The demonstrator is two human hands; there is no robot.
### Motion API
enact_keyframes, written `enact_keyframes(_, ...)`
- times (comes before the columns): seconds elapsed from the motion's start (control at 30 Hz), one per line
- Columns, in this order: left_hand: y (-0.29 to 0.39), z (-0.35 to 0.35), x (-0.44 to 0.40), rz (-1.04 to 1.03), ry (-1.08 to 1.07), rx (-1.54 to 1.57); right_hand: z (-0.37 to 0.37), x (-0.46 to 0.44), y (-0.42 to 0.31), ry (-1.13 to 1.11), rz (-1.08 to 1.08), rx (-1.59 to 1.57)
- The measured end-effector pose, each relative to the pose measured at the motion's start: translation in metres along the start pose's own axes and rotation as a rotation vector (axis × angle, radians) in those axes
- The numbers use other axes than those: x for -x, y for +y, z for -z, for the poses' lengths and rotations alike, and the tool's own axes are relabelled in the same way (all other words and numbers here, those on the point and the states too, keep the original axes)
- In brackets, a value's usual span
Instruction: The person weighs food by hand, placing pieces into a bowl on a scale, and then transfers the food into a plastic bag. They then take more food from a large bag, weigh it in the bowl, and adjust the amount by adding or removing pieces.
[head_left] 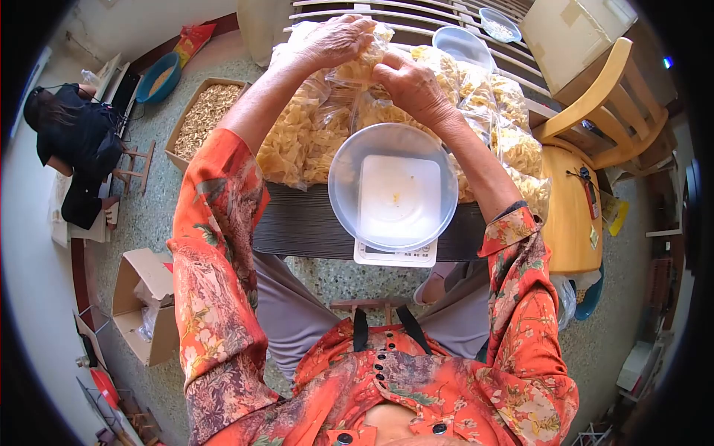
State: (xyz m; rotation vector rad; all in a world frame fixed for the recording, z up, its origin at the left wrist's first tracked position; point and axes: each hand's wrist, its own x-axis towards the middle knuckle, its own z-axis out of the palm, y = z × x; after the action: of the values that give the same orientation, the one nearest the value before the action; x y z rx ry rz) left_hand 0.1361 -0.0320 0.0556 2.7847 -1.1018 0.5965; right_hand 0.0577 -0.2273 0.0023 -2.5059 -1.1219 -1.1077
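Pinching a bag (355,72) at twelve o'clock from the bowl (343,186), left hand (338,42) and right hand (410,85) should squeeze softly.

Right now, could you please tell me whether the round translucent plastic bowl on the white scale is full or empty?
Nearly empty: the bowl shows only tiny yellowish crumbs inside.

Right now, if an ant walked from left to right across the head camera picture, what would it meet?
Person in black → box of brown pieces → left hand → right hand → wooden chair.
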Motion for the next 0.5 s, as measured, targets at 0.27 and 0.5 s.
enact_keyframes(0.27, 0.000, -0.012, -0.006, -0.076, 0.083, -0.043, -0.006, 0.000, 0.003, 0.014, -0.036, 0.045)
enact_keyframes(0.5, 0.013, 0.003, 0.001, -0.012, -0.114, 0.027, -0.003, 0.005, 0.005, 0.002, -0.028, 0.042)
